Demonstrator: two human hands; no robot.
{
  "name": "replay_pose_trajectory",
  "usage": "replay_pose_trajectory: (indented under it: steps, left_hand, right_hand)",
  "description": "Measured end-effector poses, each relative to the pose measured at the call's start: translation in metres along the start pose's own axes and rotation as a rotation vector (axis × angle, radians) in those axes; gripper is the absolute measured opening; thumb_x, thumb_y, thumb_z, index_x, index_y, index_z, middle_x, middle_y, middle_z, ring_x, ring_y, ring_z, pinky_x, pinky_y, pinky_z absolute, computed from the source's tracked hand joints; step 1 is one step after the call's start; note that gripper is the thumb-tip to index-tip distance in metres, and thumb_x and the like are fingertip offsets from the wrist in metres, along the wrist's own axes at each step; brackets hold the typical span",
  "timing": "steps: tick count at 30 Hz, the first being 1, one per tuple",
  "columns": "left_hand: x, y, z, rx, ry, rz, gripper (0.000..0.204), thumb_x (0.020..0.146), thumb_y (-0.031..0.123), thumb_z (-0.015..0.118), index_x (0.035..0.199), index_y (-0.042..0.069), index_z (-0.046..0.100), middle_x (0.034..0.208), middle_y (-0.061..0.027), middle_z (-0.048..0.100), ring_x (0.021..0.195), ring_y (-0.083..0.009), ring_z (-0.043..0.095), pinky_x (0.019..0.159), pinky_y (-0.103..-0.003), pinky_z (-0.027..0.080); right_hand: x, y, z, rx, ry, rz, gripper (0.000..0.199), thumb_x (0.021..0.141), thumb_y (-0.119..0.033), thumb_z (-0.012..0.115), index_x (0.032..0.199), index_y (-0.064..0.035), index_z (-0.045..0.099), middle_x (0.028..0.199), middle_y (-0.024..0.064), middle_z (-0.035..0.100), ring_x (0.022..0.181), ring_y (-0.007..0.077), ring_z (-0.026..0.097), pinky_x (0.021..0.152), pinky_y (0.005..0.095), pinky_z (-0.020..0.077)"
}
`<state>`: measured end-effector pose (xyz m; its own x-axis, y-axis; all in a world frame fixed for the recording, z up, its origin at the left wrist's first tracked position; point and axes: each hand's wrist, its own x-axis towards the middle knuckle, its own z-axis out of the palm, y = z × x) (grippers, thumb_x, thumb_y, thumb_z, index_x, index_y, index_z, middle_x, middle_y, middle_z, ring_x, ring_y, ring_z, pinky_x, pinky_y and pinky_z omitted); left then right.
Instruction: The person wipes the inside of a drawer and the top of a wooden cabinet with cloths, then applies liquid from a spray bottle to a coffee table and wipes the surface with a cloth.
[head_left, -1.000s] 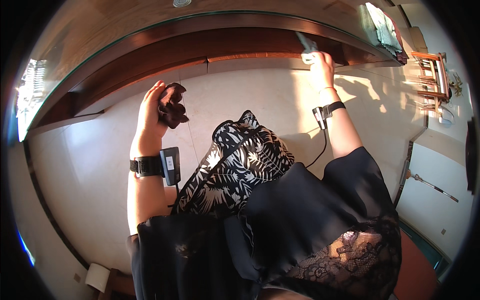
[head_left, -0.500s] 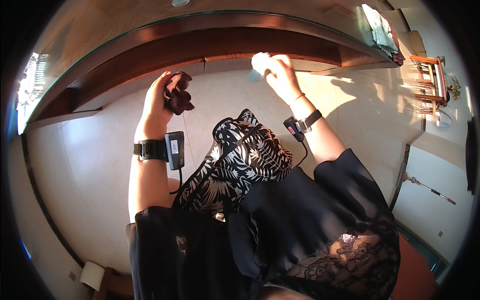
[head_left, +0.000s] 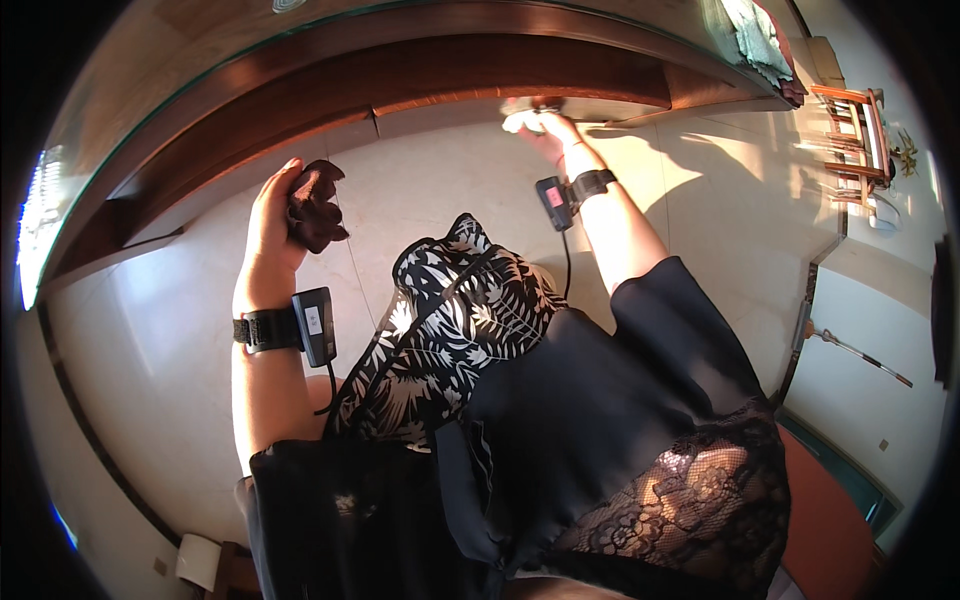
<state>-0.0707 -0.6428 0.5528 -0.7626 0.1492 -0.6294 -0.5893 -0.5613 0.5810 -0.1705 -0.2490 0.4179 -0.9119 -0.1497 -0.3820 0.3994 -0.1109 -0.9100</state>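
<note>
My left hand (head_left: pixel 268 225) is closed on a dark reddish-brown crumpled bundle (head_left: pixel 317 210), held up over the floor in front of the cabinet. It looks soft, but its exact kind does not show. My right hand (head_left: pixel 557 140) is closed on a small white cloth (head_left: pixel 522 121), partly blurred and sunlit. That cloth is at the lower front edge of the long reddish-brown wooden cabinet (head_left: pixel 440 62); whether it touches the wood I cannot tell. Each wrist wears a black strap with a small box and cable.
The cabinet has a glass top (head_left: pixel 400 14) with a greenish edge. Folded cloths (head_left: pixel 757 42) lie at its right end. Wooden chairs (head_left: pixel 850 130) stand at the far right. A long-handled tool (head_left: pixel 860 357) is at the right. A white roll-shaped thing (head_left: pixel 198 561) is at the lower left.
My right hand with the white cloth has turned and come closer to the cabinet front. My left hand, still holding the dark bundle, appears further left and slightly lower as the whole view shifts.
</note>
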Motion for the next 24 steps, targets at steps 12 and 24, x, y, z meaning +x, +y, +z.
replay_pose_trajectory:
  steps: [12,24]
  left_hand:
    - [-0.006,-0.007,0.008,0.006,0.233,0.196,0.020,0.089,0.025,0.060,0.096,0.006,0.060,0.076,-0.0084,0.064,0.059,-0.0180,0.060,0.046,-0.030,0.049]
    - [-0.014,0.001,-0.013,-0.085,0.186,0.171,0.031,0.087,0.015,0.062,0.115,0.002,0.054,0.103,-0.0116,0.061,0.087,-0.0217,0.063,0.066,-0.036,0.056]
  right_hand:
    - [-0.019,-0.069,-0.166,-0.113,0.510,0.015,0.020,0.080,-0.003,0.050,0.088,0.0057,0.067,0.091,0.0160,0.069,0.084,0.0239,0.066,0.078,0.0306,0.0538]
    - [-0.035,-0.060,0.166,-1.283,-0.384,-1.202,0.024,0.080,-0.011,0.061,0.104,-0.0049,0.060,0.102,0.0077,0.058,0.094,0.0237,0.060,0.081,0.0335,0.0514]
